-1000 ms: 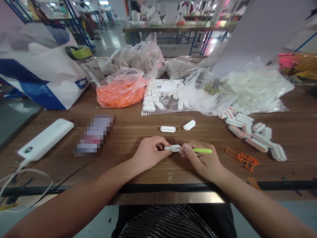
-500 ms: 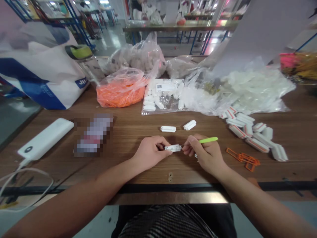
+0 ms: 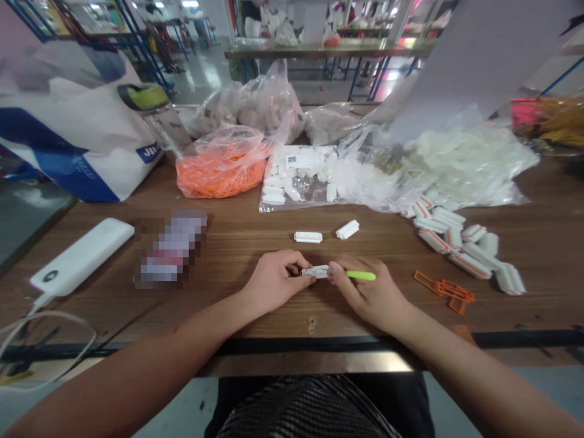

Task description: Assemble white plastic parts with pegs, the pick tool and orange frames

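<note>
My left hand (image 3: pixel 274 280) pinches the left end of a small white plastic connector housing (image 3: pixel 316 272), marked along its face by a row of dark holes. From the other side my right hand (image 3: pixel 374 292) meets the housing's right end with its fingertips. That hand grips a slim tool with a lime-green handle (image 3: pixel 362 275); the tool's tip is hidden by the fingers. Just beyond my hands lie two more white housings, one flat (image 3: pixel 308 237) and one at a slant (image 3: pixel 347 229).
Right of my hands are orange rectangular frames (image 3: pixel 444 290) and a pile of white housings with orange strips (image 3: pixel 474 250). Bags of orange parts (image 3: pixel 221 167) and white parts (image 3: pixel 469 158) line the back. A white power bank (image 3: pixel 84 255) and a pixelated object (image 3: pixel 172 248) lie left.
My right hand has moved left, up to the housing's right end. The tool's thin metal shaft, visible before, is now covered by the fingers. The left hand keeps its hold.
</note>
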Motion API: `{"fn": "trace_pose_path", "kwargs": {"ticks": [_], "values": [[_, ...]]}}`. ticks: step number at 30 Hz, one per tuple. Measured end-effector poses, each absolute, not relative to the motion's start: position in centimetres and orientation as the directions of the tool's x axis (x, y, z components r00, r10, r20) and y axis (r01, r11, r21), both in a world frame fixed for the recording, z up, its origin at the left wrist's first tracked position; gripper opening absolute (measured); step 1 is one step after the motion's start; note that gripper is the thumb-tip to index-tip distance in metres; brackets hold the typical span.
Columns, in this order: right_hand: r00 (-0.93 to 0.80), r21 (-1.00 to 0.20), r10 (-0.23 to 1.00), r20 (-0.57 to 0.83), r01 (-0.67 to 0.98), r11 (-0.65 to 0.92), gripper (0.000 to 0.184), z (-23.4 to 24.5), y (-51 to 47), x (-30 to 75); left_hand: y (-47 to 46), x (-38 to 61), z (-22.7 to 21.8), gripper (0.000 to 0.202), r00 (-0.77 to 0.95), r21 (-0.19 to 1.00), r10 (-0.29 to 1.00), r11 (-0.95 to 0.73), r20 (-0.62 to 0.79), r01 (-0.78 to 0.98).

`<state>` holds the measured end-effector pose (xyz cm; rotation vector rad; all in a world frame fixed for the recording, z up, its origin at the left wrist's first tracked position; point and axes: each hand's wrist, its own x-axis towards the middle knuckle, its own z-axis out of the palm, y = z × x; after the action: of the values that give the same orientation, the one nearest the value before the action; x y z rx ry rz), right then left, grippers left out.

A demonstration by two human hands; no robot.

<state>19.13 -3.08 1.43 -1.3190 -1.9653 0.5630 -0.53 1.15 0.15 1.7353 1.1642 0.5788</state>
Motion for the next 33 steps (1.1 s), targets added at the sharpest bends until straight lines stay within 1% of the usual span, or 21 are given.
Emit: {"fn": "trace_pose_path", "kwargs": {"ticks": [2,5,7,9,12,13,15,18,20,26,33], "values": [[-0.236,-0.670,0.912,0.336,0.620,0.407,0.034,1.2,-3.2,19.2,1.1,-0.5,0.3,0.009,0.437,0.882,0.892,-0.113,-0.112,0.457],[-0.170,-0.733,0.925,0.339,0.569,0.373,0.031,0.5,-3.4,19.3,1.2,-0.5,0.3,0.009,0.437,0.876,0.893,-0.127,-0.103,0.466],[-0.152,-0.747,0.926,0.344,0.553,0.369,0.031,0.3,-3.5,19.3,1.2,-0.5,0.2,0.009,0.440,0.874,0.892,-0.133,-0.100,0.468],[-0.159,-0.721,0.915,0.370,0.572,0.391,0.031,0.4,-3.7,19.3,1.2,-0.6,0.1,0.009,0.448,0.874,0.888,-0.138,-0.099,0.467],[-0.166,-0.641,0.884,0.437,0.632,0.435,0.032,0.8,-4.0,19.4,1.3,-0.6,0.1,0.010,0.451,0.872,0.887,-0.139,-0.102,0.470],[-0.153,-0.638,0.882,0.445,0.637,0.433,0.032,0.9,-4.0,19.5,1.2,-0.6,0.1,0.010,0.450,0.871,0.887,-0.136,-0.106,0.473],[-0.100,-0.702,0.902,0.421,0.594,0.394,0.033,1.0,-4.1,19.5,1.2,-0.6,0.1,0.010,0.447,0.867,0.888,-0.132,-0.113,0.480],[-0.031,-0.851,0.953,0.301,0.442,0.283,0.036,0.8,-3.9,19.4,1.2,-0.6,0.2,0.011,0.441,0.865,0.891,-0.131,-0.112,0.485],[-0.012,-0.898,0.969,0.246,0.373,0.233,0.038,0.7,-3.8,19.3,1.2,-0.6,0.2,0.011,0.439,0.864,0.892,-0.135,-0.106,0.484],[0.012,-0.921,0.977,0.213,0.335,0.197,0.039,0.6,-3.5,19.1,1.2,-0.6,0.2,0.011,0.444,0.870,0.890,-0.131,-0.108,0.475],[-0.016,-0.898,0.977,0.212,0.391,0.202,0.039,0.7,-3.5,19.2,1.3,-0.6,-0.1,0.010,0.446,0.870,0.890,-0.142,-0.097,0.473]]}}
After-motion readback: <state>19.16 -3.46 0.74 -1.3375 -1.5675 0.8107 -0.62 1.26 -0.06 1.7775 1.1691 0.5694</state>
